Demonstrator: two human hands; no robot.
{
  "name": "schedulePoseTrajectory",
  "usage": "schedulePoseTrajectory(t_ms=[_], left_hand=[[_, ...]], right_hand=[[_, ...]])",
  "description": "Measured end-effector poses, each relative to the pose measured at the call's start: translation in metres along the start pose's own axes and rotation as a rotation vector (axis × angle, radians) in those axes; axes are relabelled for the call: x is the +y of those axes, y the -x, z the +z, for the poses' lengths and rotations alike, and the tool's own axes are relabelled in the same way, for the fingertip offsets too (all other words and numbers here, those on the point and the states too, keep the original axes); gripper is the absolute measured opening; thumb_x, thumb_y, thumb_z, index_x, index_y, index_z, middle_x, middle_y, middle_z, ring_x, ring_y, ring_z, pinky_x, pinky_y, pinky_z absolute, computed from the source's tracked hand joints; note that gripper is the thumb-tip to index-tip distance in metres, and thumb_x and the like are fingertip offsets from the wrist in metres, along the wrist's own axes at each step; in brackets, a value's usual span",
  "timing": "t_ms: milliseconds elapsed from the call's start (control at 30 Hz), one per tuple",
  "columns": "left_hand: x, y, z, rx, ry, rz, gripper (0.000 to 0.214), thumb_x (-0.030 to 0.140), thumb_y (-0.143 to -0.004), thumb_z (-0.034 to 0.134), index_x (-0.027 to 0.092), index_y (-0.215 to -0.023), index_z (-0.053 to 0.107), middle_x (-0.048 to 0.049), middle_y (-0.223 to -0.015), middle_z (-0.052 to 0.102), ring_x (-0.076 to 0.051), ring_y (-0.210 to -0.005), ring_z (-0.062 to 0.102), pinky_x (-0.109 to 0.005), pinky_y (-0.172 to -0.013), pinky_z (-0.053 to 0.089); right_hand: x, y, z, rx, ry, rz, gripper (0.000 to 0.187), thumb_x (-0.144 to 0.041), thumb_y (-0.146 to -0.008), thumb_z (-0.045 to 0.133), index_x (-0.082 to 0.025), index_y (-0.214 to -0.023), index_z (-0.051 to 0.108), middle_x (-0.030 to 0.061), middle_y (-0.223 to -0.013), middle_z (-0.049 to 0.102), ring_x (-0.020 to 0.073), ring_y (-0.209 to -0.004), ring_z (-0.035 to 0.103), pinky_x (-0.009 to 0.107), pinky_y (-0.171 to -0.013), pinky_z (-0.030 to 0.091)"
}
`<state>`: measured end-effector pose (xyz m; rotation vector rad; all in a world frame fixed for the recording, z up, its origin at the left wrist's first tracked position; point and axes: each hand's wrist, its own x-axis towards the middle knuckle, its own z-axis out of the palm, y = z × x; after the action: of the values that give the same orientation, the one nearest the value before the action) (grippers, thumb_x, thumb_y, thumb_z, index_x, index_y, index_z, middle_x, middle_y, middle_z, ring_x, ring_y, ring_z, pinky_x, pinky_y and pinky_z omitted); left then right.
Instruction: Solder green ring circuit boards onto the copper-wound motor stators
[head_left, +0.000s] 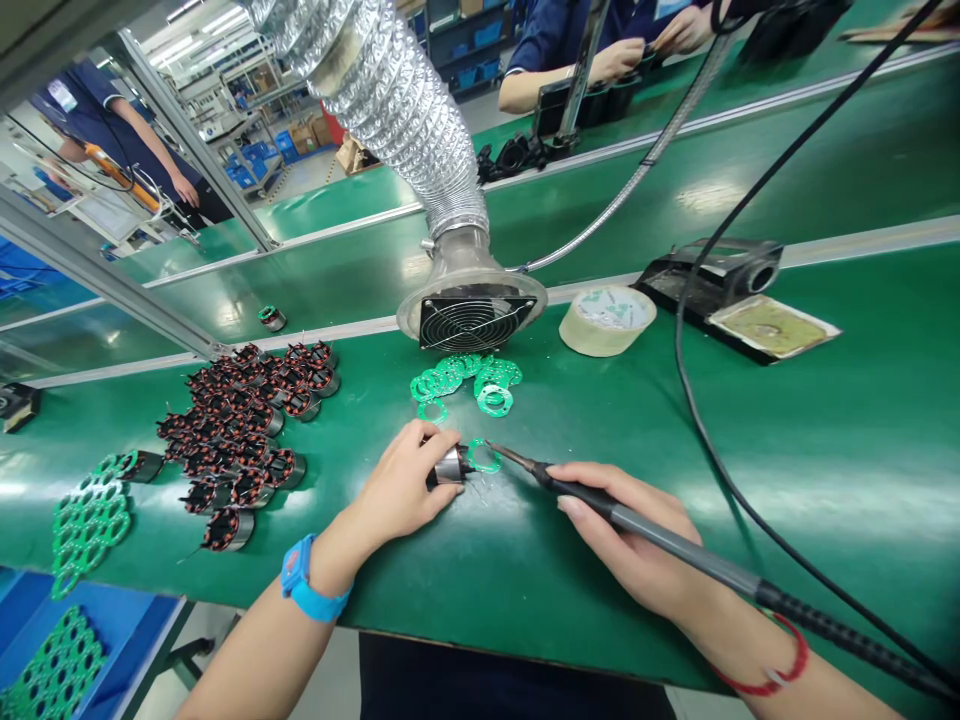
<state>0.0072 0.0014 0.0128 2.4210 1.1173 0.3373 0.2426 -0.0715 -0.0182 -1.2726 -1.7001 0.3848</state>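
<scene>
My left hand (405,480) grips a motor stator (450,466) on its side, with its wound end and thin wires facing right. Beside that end a green ring-shaped circuit board (484,456) lies close; whether it touches the stator I cannot tell. In my right hand (637,535) is a soldering iron (600,500), held like a pen, its tip over the upper edge of the ring board. Several more ring boards (495,385) lie loosely piled just beyond, below the fan.
A fume extractor fan (474,318) hangs from a foil duct (405,110). Many stators (240,430) stand at left, beside green board panels (90,520). A tape roll (606,322) and soldering iron stand (720,280) sit right; a black cable (686,370) crosses there. Co-workers' hands (645,50) show beyond.
</scene>
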Motion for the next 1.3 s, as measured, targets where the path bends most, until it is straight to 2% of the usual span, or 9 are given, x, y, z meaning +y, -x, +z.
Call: schedulePoseTrajectory(t_ms=[200, 300, 400, 600, 700, 767, 900, 1167, 1300], left_hand=[[0.001, 0.001, 0.001, -0.010, -0.002, -0.015, 0.045, 0.023, -0.078, 0.065, 0.021, -0.121, 0.050, -0.0089, -0.109, 0.050, -0.023, -0.101, 0.051, -0.038, -0.089, 0.047], [0.001, 0.000, 0.001, -0.009, 0.002, -0.023, 0.046, 0.023, -0.077, 0.066, 0.020, -0.120, 0.050, -0.0090, -0.109, 0.050, -0.024, -0.101, 0.051, -0.038, -0.089, 0.046], [0.000, -0.001, 0.003, 0.014, 0.025, -0.048, 0.045, 0.024, -0.076, 0.067, 0.022, -0.117, 0.051, -0.0074, -0.107, 0.051, -0.024, -0.101, 0.052, -0.038, -0.088, 0.046], [0.004, 0.000, 0.004, 0.147, 0.236, -0.233, 0.041, 0.026, -0.072, 0.070, 0.019, -0.108, 0.052, -0.0044, -0.101, 0.054, -0.022, -0.094, 0.055, -0.037, -0.085, 0.046], [0.003, 0.002, 0.006, 0.168, 0.404, -0.256, 0.041, 0.026, -0.072, 0.071, 0.019, -0.107, 0.052, -0.0036, -0.102, 0.054, -0.019, -0.092, 0.056, -0.034, -0.083, 0.047], [0.000, 0.002, 0.007, 0.151, 0.468, -0.243, 0.044, 0.025, -0.071, 0.072, 0.019, -0.110, 0.052, -0.0039, -0.104, 0.054, -0.019, -0.093, 0.056, -0.033, -0.083, 0.047], [-0.006, 0.001, 0.006, 0.121, 0.395, -0.153, 0.048, 0.020, -0.070, 0.075, 0.019, -0.112, 0.052, -0.0059, -0.109, 0.055, -0.022, -0.103, 0.053, -0.036, -0.090, 0.044], [-0.004, -0.002, 0.003, 0.079, 0.220, -0.083, 0.035, 0.024, -0.075, 0.072, 0.020, -0.106, 0.056, -0.0051, -0.103, 0.059, -0.023, -0.100, 0.053, -0.036, -0.088, 0.043], [-0.003, -0.003, 0.003, 0.070, 0.200, -0.102, 0.033, 0.026, -0.076, 0.072, 0.021, -0.105, 0.057, -0.0047, -0.103, 0.059, -0.023, -0.100, 0.053, -0.036, -0.087, 0.043]], right_hand=[[0.002, 0.001, 0.007, -0.032, -0.005, -0.054, 0.019, -0.022, -0.085, 0.057, -0.024, -0.104, 0.061, 0.0045, -0.091, 0.073, 0.0173, -0.078, 0.070, 0.028, -0.070, 0.057], [0.004, 0.001, 0.007, -0.117, -0.020, 0.026, 0.027, -0.027, -0.087, 0.054, -0.025, -0.114, 0.058, 0.0044, -0.096, 0.074, 0.0195, -0.083, 0.071, 0.031, -0.076, 0.057], [0.006, -0.002, 0.004, -0.218, -0.048, 0.146, 0.034, -0.029, -0.092, 0.044, -0.026, -0.125, 0.050, 0.0016, -0.086, 0.075, 0.0170, -0.071, 0.072, 0.029, -0.068, 0.058], [-0.002, -0.024, 0.009, -0.324, 0.107, 0.217, 0.024, -0.038, -0.090, 0.046, -0.028, -0.110, 0.055, -0.0002, -0.073, 0.070, 0.0202, -0.062, 0.068, 0.030, -0.053, 0.052], [-0.011, -0.035, 0.026, -0.250, -0.008, 0.239, 0.027, -0.039, -0.086, 0.052, -0.027, -0.111, 0.052, -0.0003, -0.077, 0.070, 0.0196, -0.066, 0.069, 0.031, -0.060, 0.054], [-0.015, -0.037, 0.038, -0.162, -0.135, 0.271, 0.029, -0.036, -0.086, 0.052, -0.026, -0.113, 0.049, 0.0020, -0.086, 0.071, 0.0188, -0.079, 0.070, 0.031, -0.071, 0.056], [-0.016, -0.033, 0.053, -0.009, -0.323, 0.309, 0.027, -0.037, -0.086, 0.054, -0.024, -0.109, 0.048, 0.0056, -0.091, 0.072, 0.0187, -0.091, 0.069, 0.034, -0.084, 0.054], [-0.009, -0.030, 0.056, 0.049, -0.633, 0.428, 0.025, -0.041, -0.091, 0.051, -0.026, -0.110, 0.043, 0.0009, -0.074, 0.065, 0.0183, -0.077, 0.069, 0.037, -0.076, 0.057], [-0.016, -0.030, 0.058, 0.008, -0.598, 0.325, 0.027, -0.041, -0.091, 0.051, -0.026, -0.110, 0.042, -0.0018, -0.070, 0.063, 0.0145, -0.063, 0.065, 0.031, -0.064, 0.057]])
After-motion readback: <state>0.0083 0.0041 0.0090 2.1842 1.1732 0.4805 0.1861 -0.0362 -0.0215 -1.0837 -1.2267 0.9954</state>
